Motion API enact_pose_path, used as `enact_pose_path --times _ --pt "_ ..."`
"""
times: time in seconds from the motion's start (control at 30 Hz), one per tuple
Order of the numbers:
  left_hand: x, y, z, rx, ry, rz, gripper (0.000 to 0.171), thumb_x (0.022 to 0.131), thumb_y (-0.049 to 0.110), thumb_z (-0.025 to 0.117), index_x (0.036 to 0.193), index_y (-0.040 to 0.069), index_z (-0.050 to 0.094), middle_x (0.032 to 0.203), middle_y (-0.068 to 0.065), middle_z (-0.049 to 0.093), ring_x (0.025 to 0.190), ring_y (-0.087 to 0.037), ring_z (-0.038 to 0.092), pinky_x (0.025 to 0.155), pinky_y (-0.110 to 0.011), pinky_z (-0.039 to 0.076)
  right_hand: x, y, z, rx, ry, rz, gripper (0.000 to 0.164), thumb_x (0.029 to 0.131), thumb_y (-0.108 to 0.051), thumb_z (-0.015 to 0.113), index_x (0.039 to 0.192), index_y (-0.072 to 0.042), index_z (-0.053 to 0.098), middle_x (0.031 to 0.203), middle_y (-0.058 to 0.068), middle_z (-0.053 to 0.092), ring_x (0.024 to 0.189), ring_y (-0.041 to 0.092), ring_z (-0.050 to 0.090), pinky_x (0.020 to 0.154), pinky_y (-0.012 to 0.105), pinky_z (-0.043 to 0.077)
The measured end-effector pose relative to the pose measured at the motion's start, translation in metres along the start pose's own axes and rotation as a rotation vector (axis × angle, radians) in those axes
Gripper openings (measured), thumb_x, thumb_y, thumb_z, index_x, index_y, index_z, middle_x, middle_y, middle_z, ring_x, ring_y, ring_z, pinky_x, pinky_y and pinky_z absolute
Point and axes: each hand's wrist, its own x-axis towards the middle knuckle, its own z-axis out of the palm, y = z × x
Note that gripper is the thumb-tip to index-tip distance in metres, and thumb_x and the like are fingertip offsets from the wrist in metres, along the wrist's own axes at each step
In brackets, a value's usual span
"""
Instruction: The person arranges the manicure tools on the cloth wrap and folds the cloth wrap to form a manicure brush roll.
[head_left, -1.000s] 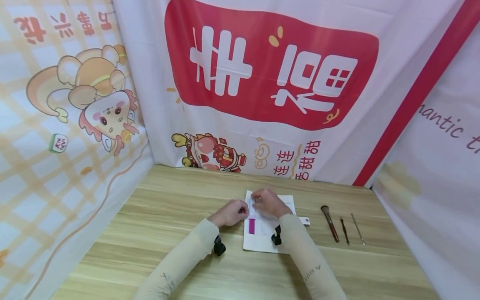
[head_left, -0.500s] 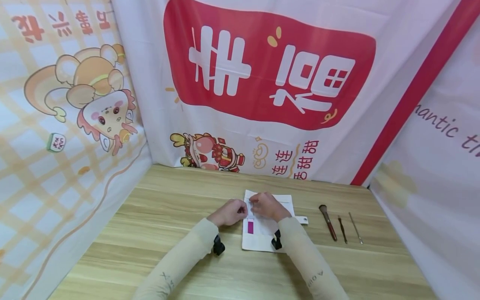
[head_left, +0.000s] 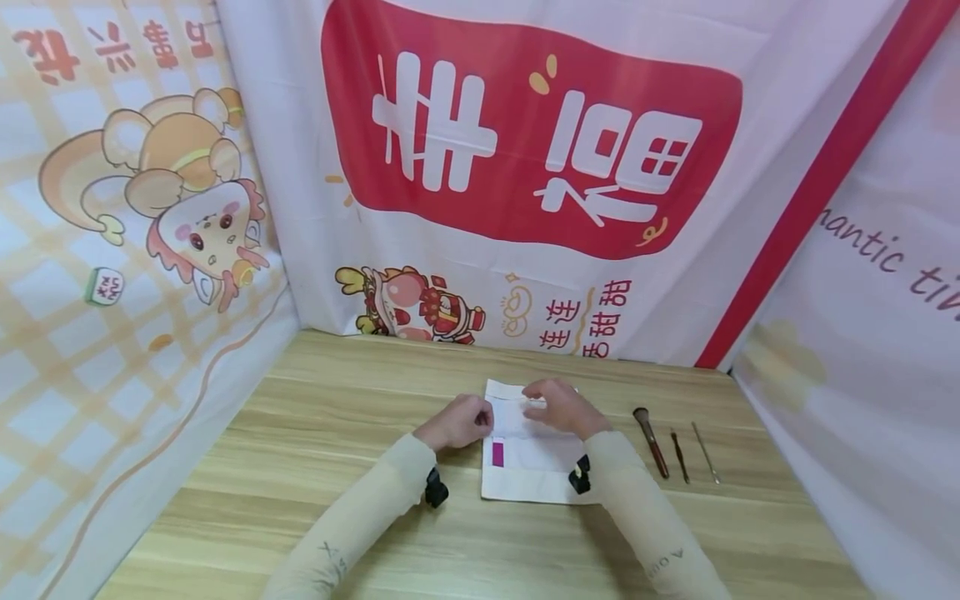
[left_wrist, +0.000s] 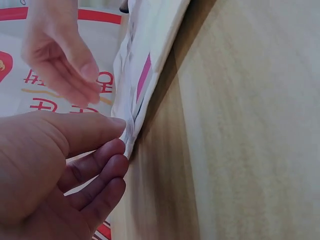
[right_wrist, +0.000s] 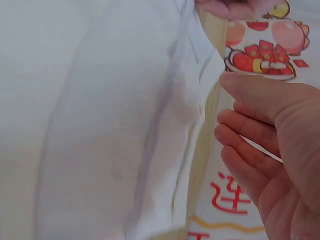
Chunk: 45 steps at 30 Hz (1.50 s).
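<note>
A flat white piece (head_left: 525,485), its material hard to tell, lies opened on the wooden table, with a purple patch (head_left: 498,454) near its left side. My left hand (head_left: 457,422) is at its left edge. In the left wrist view, that hand's thumb and curled fingers (left_wrist: 107,165) pinch the edge of the white piece (left_wrist: 131,117). My right hand (head_left: 561,406) hovers over the upper right part, loosely bent with thumb and fingers apart. Nothing shows between them in the right wrist view, where the hand (right_wrist: 272,130) is beside the white piece's edge.
To the right lie a dark-handled makeup brush (head_left: 650,442), a slim brown tool (head_left: 679,456) and a thin metal rod (head_left: 705,452). Printed cloth hangings (head_left: 517,275) stand behind and on both sides of the wooden table (head_left: 360,392).
My right hand has moved right across the upper part of the white piece, away from my left hand. The left hand has stayed at the left edge.
</note>
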Motion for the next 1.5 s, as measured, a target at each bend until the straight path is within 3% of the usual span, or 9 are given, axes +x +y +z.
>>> enact_pose_path --times 0.13,0.5,0.63,0.77,0.97,1.13,1.23,1.5 --pt "0.004 0.004 -0.001 0.000 -0.005 0.020 0.012 0.097 0.005 0.071 0.087 0.012 0.072 0.084 0.002 0.066 0.080 -0.012 0.057 0.079 -0.028 0.051 -0.020 0.024 -0.019 -0.055 0.013 -0.011 0.039 0.097 -0.018 0.077 0.131 0.000 0.070 0.130 0.016 0.074 0.121 0.034 0.070 0.108 0.051 0.054" --pt "0.016 0.016 0.006 0.050 -0.009 0.097 0.007 0.094 0.001 0.072 0.092 0.006 0.077 0.087 -0.001 0.070 0.082 -0.011 0.058 0.081 -0.026 0.053 -0.078 0.079 -0.061 -0.101 -0.009 0.212 0.048 0.096 -0.023 0.078 0.136 0.001 0.067 0.134 0.020 0.072 0.124 0.038 0.068 0.106 0.056 0.054" --pt "0.018 0.020 0.007 0.098 -0.006 0.115 0.007 0.094 0.001 0.072 0.094 0.005 0.078 0.088 -0.002 0.071 0.084 -0.012 0.059 0.082 -0.026 0.053 -0.095 0.096 -0.067 -0.132 -0.022 0.290 0.047 0.097 -0.024 0.077 0.136 0.000 0.067 0.132 0.020 0.072 0.123 0.037 0.068 0.104 0.057 0.054" --pt "0.020 0.025 0.007 0.129 -0.012 0.120 0.009 0.094 0.001 0.072 0.094 0.005 0.080 0.087 -0.001 0.071 0.084 -0.013 0.058 0.083 -0.027 0.053 -0.114 0.111 -0.072 -0.130 0.008 0.272 0.038 0.097 -0.019 0.077 0.129 0.001 0.070 0.126 0.023 0.073 0.117 0.040 0.070 0.099 0.059 0.056" --pt "0.021 0.029 0.011 0.194 -0.045 0.151 0.009 0.095 0.003 0.072 0.093 0.006 0.080 0.086 -0.002 0.073 0.082 -0.012 0.057 0.084 -0.027 0.053 -0.143 0.132 -0.070 -0.040 0.076 0.297 0.041 0.096 -0.015 0.076 0.128 0.010 0.067 0.125 0.031 0.071 0.114 0.045 0.070 0.094 0.058 0.058" --pt "0.020 0.031 0.014 0.225 -0.055 0.143 0.008 0.096 0.006 0.074 0.092 0.007 0.080 0.089 -0.003 0.074 0.081 -0.012 0.058 0.083 -0.026 0.054 -0.150 0.142 -0.055 -0.064 0.167 0.226 0.023 0.093 -0.013 0.080 0.108 0.004 0.076 0.100 0.017 0.078 0.088 0.025 0.071 0.075 0.041 0.060" --pt "0.021 0.031 0.015 0.226 -0.051 0.138 0.008 0.096 0.007 0.075 0.090 0.007 0.080 0.087 -0.002 0.073 0.080 -0.012 0.057 0.081 -0.025 0.054 -0.147 0.144 -0.048 -0.079 0.192 0.207 0.015 0.090 -0.011 0.082 0.099 0.000 0.076 0.090 0.010 0.077 0.081 0.018 0.070 0.071 0.039 0.058" --pt "0.024 0.029 0.020 0.197 -0.037 0.147 0.009 0.094 0.002 0.075 0.087 0.007 0.078 0.084 -0.002 0.072 0.078 -0.011 0.056 0.078 -0.024 0.052 -0.136 0.147 -0.049 0.009 0.101 0.401 0.019 0.092 -0.014 0.080 0.105 0.000 0.077 0.097 0.011 0.078 0.088 0.022 0.071 0.081 0.046 0.060"
